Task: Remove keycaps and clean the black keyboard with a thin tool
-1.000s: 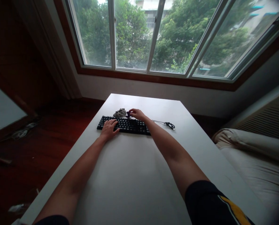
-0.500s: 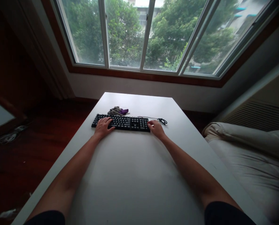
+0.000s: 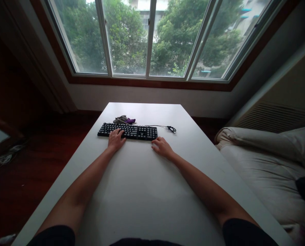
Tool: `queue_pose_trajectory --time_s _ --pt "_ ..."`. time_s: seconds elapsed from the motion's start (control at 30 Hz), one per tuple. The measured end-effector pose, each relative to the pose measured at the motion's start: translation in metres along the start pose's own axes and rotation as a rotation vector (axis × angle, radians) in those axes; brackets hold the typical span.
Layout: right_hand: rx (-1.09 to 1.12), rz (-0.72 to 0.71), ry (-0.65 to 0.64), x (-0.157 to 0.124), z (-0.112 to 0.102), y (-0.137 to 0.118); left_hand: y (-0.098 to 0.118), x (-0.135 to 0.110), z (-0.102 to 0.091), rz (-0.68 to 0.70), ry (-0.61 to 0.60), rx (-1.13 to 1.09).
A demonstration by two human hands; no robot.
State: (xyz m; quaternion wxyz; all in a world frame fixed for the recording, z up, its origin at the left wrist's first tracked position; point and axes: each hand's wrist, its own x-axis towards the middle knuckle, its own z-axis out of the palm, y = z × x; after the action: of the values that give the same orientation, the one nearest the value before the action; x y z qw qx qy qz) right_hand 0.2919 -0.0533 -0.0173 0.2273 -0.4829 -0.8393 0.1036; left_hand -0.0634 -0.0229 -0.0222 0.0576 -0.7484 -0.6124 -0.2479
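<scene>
A black keyboard (image 3: 132,132) lies across the white table, its cable bundled in a small loop (image 3: 171,129) at the right. My left hand (image 3: 116,138) rests over the keyboard's front edge left of its middle, fingers spread on the keys and thumb out to the right. At the near right corner of the keyboard is my right hand (image 3: 162,146), fingers apart and slightly bent, the fingertips at or just touching the corner. Behind the keyboard's left half lie a crumpled grey cloth (image 3: 120,119) and a purple one (image 3: 130,121).
The white table (image 3: 142,191) reaches toward a window (image 3: 147,41) with trees outside. On the right stands a pale cushioned sofa (image 3: 255,164). Coiled cables (image 3: 6,158) lie on the dark red floor at the left.
My right hand has come off the keyboard's right end to its near corner. My left hand has slid rightward along the keyboard. The view has shifted slightly.
</scene>
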Motion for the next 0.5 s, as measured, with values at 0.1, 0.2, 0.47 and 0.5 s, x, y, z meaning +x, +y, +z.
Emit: queue_pose_trajectory --time_s 0.1,0.2,0.47,0.5 --pt "0.120 0.037 0.059 0.010 0.005 0.005 0.001 0.001 0.001 -0.033 -0.001 0.008" --pt "0.277 0.225 0.242 0.022 0.007 0.009 0.000 0.001 0.000 -0.038 -0.012 0.007" --pt "0.727 0.433 0.410 0.053 0.008 -0.010 -0.002 0.000 -0.002 -0.103 -0.012 0.022" --pt "0.783 0.448 0.430 0.056 0.008 -0.014 -0.003 0.000 -0.002 -0.115 -0.008 0.024"
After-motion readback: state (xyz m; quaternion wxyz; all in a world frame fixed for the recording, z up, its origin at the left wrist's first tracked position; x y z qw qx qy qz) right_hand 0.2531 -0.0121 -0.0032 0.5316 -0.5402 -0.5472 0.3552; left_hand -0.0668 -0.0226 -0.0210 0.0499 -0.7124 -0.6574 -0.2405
